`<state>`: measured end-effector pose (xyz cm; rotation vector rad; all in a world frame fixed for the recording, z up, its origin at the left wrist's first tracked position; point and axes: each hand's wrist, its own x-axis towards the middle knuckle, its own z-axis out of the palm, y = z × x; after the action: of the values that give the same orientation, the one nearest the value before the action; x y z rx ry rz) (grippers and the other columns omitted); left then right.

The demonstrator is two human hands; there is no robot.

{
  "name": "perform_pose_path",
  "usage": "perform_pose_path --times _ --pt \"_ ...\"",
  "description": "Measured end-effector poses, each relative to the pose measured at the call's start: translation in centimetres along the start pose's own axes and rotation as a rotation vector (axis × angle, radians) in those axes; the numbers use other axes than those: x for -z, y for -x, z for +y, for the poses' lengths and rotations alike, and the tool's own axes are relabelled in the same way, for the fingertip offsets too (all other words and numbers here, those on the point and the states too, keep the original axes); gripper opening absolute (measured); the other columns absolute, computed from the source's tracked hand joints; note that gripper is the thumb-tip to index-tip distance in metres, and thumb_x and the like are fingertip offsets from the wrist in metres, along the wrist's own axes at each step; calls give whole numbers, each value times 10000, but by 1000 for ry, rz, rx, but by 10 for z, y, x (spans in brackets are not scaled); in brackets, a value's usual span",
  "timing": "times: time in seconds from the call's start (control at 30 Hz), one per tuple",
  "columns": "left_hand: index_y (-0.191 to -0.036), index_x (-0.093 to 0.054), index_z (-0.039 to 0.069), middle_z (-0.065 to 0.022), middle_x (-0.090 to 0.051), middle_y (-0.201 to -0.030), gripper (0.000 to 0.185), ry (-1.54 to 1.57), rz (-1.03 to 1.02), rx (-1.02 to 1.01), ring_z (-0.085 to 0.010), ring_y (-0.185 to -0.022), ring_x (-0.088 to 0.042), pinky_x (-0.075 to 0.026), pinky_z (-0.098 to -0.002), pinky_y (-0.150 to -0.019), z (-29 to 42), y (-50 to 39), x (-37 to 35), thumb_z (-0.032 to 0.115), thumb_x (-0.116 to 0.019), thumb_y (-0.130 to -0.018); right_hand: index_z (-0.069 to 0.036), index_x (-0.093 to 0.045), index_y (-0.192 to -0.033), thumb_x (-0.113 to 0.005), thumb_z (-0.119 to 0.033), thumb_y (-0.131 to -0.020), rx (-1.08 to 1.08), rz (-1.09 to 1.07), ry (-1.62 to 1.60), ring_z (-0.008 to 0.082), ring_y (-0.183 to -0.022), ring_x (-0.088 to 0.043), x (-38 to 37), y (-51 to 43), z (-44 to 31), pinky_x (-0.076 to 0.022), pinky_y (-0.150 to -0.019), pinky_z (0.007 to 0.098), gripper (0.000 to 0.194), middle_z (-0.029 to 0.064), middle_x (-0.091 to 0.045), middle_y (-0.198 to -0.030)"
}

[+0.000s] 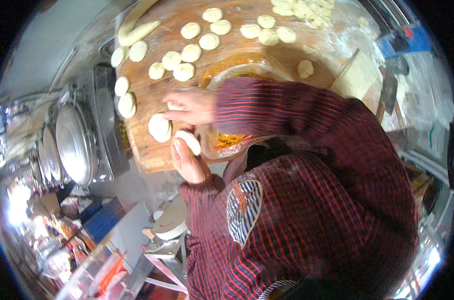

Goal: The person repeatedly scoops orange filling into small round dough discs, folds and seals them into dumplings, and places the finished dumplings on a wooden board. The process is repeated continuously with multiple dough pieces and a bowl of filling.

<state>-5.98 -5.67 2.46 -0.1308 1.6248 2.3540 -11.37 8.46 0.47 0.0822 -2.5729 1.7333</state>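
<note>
My left hand [189, 161] holds a flat, pale dough round [188, 141] on its fingers, at the near edge of the wooden board [148, 153]. My right hand [193, 107] reaches over the board from the right, blurred. A pale piece of dough [175, 106] shows between its fingers and thumb; whether they grip it is unclear. The thumb points to a small stack of dough rounds [159, 128], close to or touching it. Under my right forearm a bowl [230, 151] of orange-brown crumbly filling [230, 140] is partly hidden.
Several dough rounds [191, 53] lie across the board. A rope of dough [140, 33] curves at the far left, with a pile of dough pieces [305, 11] at the back. Metal lidded pots [77, 144] stand left of the board. A round stool [170, 221] is below.
</note>
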Motion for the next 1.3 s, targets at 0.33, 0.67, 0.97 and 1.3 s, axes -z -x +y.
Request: perform_pose_path --times 0.33,0.67,0.97,1.3 --pt "-1147 -480 -22 -82 -593 -954 300 -463 -205 -82 -146 -825 -554 -456 -270 -746 -47 23 -1 175 -455 -922 5 -553 -1015 -485 -143 -894 -344 -191 -604 109 -657 -601 20 128 3 -486 -593 246 203 63 -623 -794" --pt "-1166 -404 36 -180 -530 -1116 319 302 -227 589 -303 -1001 -558 -523 -432 -800 -35 43 -10 123 -431 -860 -113 -524 -1194 -542 -449 -774 -628 439 735 337 -1038 -518 229 183 164 -406 -911 380 538 197 -541 -1123" --pt "-985 -516 67 -153 -543 -1118 262 396 -278 651 -257 -1004 -555 -488 -440 -841 -46 52 -23 310 -457 -905 -130 -515 -1179 -688 -222 -717 -115 46 947 299 -1111 -434 231 199 185 -399 -916 347 502 113 -460 -1190" --pt "-1103 -536 21 -106 -624 -862 457 -140 -504 608 -150 -667 -598 -494 -251 -555 -54 40 -82 418 -444 -899 -30 -531 -1066 -580 -168 -817 -139 99 -26 152 -668 -566 192 208 89 -458 -643 278 288 82 -601 -823"
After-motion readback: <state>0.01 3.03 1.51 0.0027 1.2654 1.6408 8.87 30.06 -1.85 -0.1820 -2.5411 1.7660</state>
